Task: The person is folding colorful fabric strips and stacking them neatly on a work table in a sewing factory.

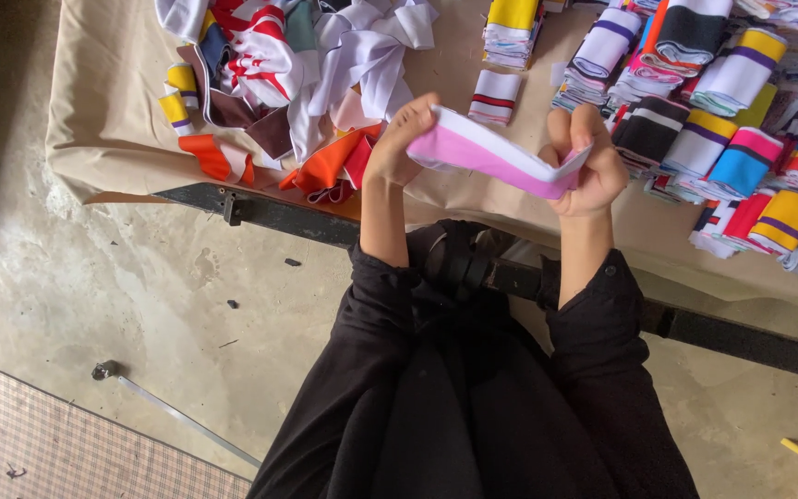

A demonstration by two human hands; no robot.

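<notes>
A wide table [122,120] under a beige cloth fills the upper part of the view, its near edge running aslant from upper left down to lower right, with a dark metal rail [279,214] showing beneath the cloth's hem. Below that edge lies bare concrete floor [94,277], open to the left of the person, with a checked mat [57,444] in the lower left corner and a thin metal rod [177,411] lying beside it. On the table's left part a loose heap of fabric strips [297,55] in white, red, orange and maroon spreads almost to the edge; on the right, rows of folded striped bands [731,102] in black, yellow, blue and pink are packed close together, leaving a bare stretch of cloth between heap and rows. One small folded white and red piece [494,96] lies alone in that stretch. Above the near edge, held clear of the table, a pink and white band [496,152] is stretched between both hands. The left hand [397,148] pinches its left end, fingers closed on the fabric, close to the orange strips of the heap. The right hand [593,162] grips the right end, thumb up, just beside the nearest folded bands.
</notes>
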